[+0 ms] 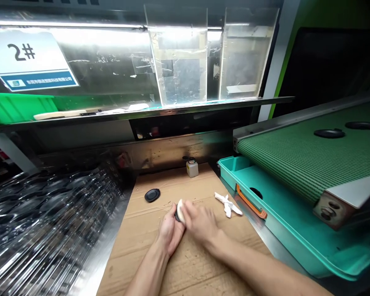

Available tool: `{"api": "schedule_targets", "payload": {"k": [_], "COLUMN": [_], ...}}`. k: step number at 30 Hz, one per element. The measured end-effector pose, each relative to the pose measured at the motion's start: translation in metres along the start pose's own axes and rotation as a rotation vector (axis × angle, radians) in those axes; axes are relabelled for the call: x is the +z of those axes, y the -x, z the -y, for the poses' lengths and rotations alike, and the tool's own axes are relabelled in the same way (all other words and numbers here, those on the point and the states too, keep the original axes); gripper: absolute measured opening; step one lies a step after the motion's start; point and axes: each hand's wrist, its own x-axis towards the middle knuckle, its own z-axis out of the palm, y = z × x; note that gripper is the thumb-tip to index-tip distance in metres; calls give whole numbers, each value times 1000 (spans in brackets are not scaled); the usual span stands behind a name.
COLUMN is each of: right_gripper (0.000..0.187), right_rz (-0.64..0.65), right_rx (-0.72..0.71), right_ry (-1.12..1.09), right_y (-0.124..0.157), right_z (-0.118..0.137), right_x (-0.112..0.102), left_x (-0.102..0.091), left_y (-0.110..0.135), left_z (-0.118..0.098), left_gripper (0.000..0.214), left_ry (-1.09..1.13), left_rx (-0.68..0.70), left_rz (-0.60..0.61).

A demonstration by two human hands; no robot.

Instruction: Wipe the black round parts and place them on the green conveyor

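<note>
Over the middle of a cardboard sheet (148, 246), my left hand (170, 230) is closed around a round black part (176, 216), mostly hidden by the fingers. My right hand (200, 222) grips a white pad (180, 211) and presses it against that part. What the pad is made of I cannot tell. Left of my hands lies another round black lid-like part (152, 195), flat on the cardboard. To their right rests a crumpled white cloth strip (228, 204). A small pale bottle (192, 167) with a dark top stands at the cardboard's far edge.
On the right, a green conveyor belt (290, 160) carries black round parts above a teal bin (283, 218) with an orange handle. Clear plastic trays (49, 213) holding dark parts are at left. A metal shelf (172, 112) crosses behind, with a green crate (18, 107) on it.
</note>
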Motion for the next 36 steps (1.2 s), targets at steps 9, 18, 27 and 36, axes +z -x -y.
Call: {"api": "schedule_targets", "payload": {"k": [9,18,27,36], "right_gripper": [36,36,37,36], "right_rz": [-120,13,53,-72], "right_rx": [108,3,21,-18], "right_ry": [-132,-117,-73,124], "right_y": [-23,-11,-13,-15], "right_z": [-43,-45,-47,-54], "right_x": [-7,-5,-4,-25], "left_x": [-6,-9,-11,-12], "left_y": [3,11,14,15], "left_z": [-11,-28,-36,-36], "left_gripper": [35,35,44,48], "left_ry": [116,247,243,197], "left_rx": [-19,-38,-225,-215], "left_rz": [12,61,90,25]}}
